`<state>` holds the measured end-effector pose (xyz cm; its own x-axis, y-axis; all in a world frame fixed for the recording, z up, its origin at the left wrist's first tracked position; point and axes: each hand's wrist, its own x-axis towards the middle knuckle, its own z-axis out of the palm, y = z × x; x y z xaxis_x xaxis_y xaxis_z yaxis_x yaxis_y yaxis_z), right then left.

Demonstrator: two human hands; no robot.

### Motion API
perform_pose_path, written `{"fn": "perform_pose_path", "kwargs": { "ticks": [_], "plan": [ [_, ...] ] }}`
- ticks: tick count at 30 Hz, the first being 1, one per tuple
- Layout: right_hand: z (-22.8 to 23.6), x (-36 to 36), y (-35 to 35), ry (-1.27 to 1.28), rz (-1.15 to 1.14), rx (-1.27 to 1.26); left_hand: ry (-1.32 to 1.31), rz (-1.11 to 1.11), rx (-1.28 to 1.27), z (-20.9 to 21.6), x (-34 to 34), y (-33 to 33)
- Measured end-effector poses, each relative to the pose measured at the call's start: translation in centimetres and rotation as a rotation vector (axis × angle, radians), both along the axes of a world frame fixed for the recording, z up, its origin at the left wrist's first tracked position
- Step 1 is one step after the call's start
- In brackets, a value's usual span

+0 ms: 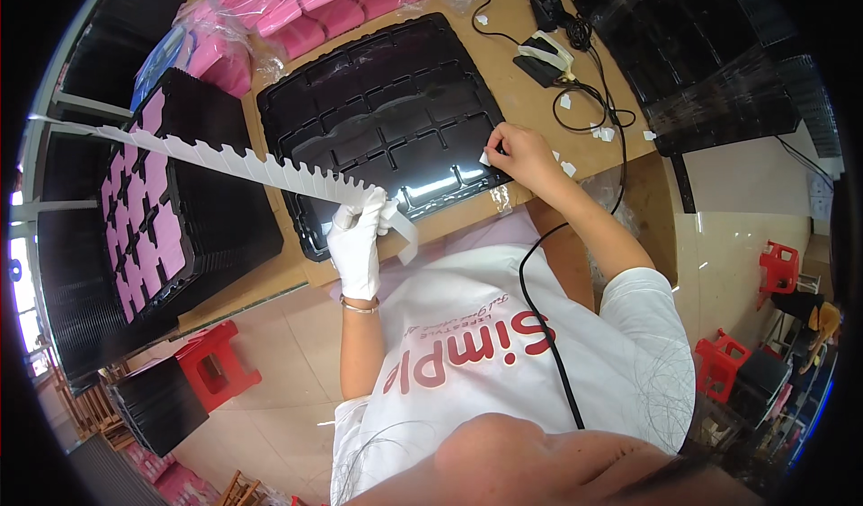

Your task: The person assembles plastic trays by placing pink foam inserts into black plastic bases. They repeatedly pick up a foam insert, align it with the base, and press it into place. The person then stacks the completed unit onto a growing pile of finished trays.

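Your white toothed strip [243,166] is gripped in your gloved left hand [357,250] at the black tray's [346,115] near-left side. That hand points away from you; your bare right hand [524,155] bends leftward at the tray's right edge, thumb and finger pinching a white tab [485,158], mostly covered. The strip's outer tip blurs. Its long axis runs far-left, teeth facing far, past stacked black trays [220,173].
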<state>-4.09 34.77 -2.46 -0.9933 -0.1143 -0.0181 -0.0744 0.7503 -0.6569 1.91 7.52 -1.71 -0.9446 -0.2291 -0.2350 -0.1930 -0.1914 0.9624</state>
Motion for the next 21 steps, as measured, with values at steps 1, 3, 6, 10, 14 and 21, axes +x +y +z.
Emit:
{"fn": "perform_pose_path", "kwargs": {
  "ticks": [1,3,6,10,14,21],
  "plan": [
    [-0.2,-0.1,0.0,0.013,-0.005,0.003,0.015,-0.012,0.011,-0.4,0.0,-0.2],
    [-0.7,-0.1,0.2,0.001,-0.001,-0.005,0.050,-0.021,-0.021,-1.7,0.1,-0.3],
    [-2.0,-0.7,0.2,0.166,0.022,-0.078,0.074,-0.035,-0.051,-1.8,-0.5,0.2],
    [-2.2,-1.2,1.1,0.337,0.309,-0.177,0.093,-0.024,-0.046,-1.9,-1.3,0.8],
    [-0.3,0.9,1.3,0.075,0.088,-0.202,0.102,-0.031,-0.068,-2.4,-1.4,0.5],
    [-3.2,-0.4,0.5,0.250,0.002,-0.119,0.081,0.000,0.033,-1.8,-1.7,0.6]
  ]
}}
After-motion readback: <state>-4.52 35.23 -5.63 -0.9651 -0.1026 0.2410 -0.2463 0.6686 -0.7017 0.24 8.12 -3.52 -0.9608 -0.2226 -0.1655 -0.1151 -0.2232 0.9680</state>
